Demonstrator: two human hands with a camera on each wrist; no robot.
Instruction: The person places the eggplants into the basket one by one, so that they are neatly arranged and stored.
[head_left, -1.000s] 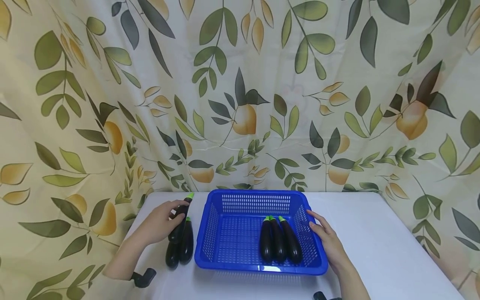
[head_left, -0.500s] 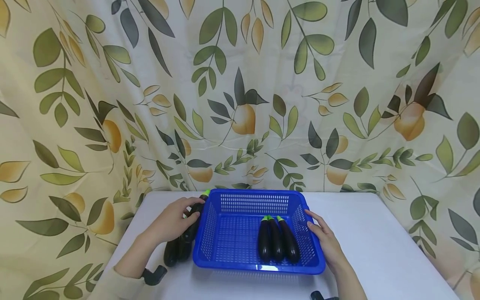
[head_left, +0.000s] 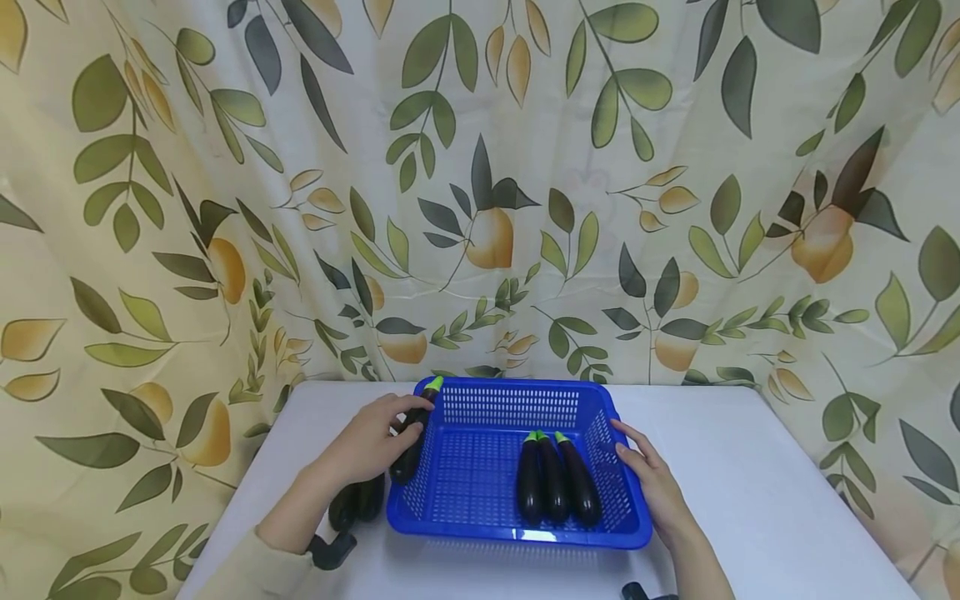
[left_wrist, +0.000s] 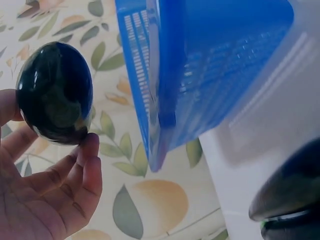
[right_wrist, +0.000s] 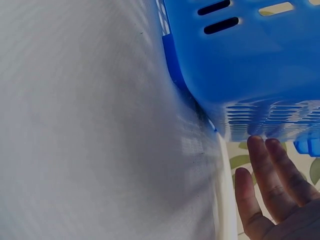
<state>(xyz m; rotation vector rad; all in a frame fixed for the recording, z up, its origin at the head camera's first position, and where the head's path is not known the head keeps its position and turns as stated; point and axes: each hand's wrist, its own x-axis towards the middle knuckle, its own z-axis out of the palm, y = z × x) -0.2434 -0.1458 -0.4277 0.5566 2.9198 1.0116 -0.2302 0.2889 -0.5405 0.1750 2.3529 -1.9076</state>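
My left hand (head_left: 382, 437) grips a dark eggplant (head_left: 411, 446) with a green stem end, raised at the left rim of the blue basket (head_left: 517, 536). The left wrist view shows the rounded end of that eggplant (left_wrist: 55, 92) between thumb and fingers, apart from the basket wall (left_wrist: 215, 75). Three more eggplants (head_left: 553, 482) lie side by side in the right half of the basket. My right hand (head_left: 660, 483) rests against the basket's right side; in the right wrist view its fingers (right_wrist: 270, 180) are fairly straight and touch the slotted wall.
Left of the basket, more eggplants (head_left: 356, 502) lie on the white table (head_left: 772, 500), partly hidden by my left forearm. A leaf-and-fruit patterned curtain (head_left: 487, 317) hangs behind the table and along its left side.
My left hand has carried the eggplant rightward, from above the pile on the table to the basket's left rim. The right hand and the basket stay about where they were.
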